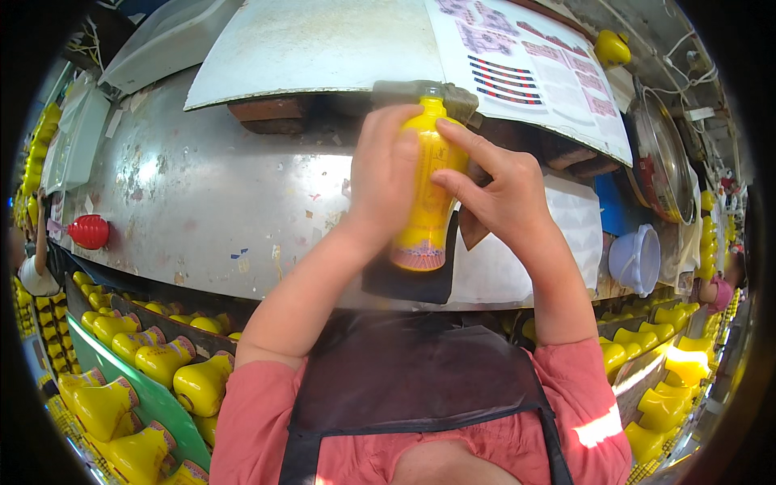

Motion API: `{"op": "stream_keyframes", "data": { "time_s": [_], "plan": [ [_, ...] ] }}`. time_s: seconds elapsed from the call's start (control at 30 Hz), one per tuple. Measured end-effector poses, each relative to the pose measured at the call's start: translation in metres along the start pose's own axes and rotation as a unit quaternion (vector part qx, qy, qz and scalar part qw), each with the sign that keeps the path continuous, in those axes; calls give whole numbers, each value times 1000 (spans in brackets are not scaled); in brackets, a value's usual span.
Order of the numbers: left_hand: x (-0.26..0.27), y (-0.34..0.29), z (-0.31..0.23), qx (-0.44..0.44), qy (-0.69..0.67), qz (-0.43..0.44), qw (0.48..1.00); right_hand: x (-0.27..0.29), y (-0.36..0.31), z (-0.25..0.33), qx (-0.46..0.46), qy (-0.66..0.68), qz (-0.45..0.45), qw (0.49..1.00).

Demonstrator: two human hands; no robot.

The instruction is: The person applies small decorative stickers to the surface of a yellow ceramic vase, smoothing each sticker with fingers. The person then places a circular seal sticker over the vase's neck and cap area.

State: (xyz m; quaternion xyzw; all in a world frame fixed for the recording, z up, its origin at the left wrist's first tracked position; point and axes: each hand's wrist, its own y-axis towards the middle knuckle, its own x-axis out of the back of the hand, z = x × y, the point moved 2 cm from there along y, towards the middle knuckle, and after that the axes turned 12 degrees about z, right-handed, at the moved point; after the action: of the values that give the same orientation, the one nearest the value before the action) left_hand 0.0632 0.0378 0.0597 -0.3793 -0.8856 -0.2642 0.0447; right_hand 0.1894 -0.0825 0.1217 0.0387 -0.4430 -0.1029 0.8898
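Observation:
A glossy yellow bottle [434, 186] with a narrow neck and a patterned pink-and-blue band at its base lies between my hands, its neck pointing away from me. My left hand [382, 166] is wrapped along the bottle's left side. The thumb and forefinger of my right hand [505, 187] press on its upper right surface; the other fingers are hidden. A dark brown pointed piece [472, 229] sticks out under the right palm, and whether that hand grips it I cannot tell. Beneath the bottle's base is a black cloth [412, 284].
A raised white board [323, 48] with printed decal sheets [517, 61] spans the back of the metal table [202, 202]. A red container [89, 232] is at left, a pale blue bucket [635, 259] at right. Several yellow bottles [164, 360] fill racks on both sides.

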Motion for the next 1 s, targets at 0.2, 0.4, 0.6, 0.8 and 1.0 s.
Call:
{"op": "stream_keyframes", "data": {
  "time_s": [0.2,0.4,0.6,0.8,1.0],
  "plan": [
    [4,3,3,55,-133,12,989,-1,1,0,-6,-3,3,1000],
    [2,13,-2,103,-11,11,995,0,1,-2,11,-31,-28,999],
    [5,15,6,155,-185,3,970,2,2,0,44,-75,-51,995],
    [-3,1,-1,87,-91,12,992,0,0,-6,17,-62,-27,998],
    [-5,-3,7,100,-226,0,969,4,-1,2,10,-45,-24,999]
  ]
}}
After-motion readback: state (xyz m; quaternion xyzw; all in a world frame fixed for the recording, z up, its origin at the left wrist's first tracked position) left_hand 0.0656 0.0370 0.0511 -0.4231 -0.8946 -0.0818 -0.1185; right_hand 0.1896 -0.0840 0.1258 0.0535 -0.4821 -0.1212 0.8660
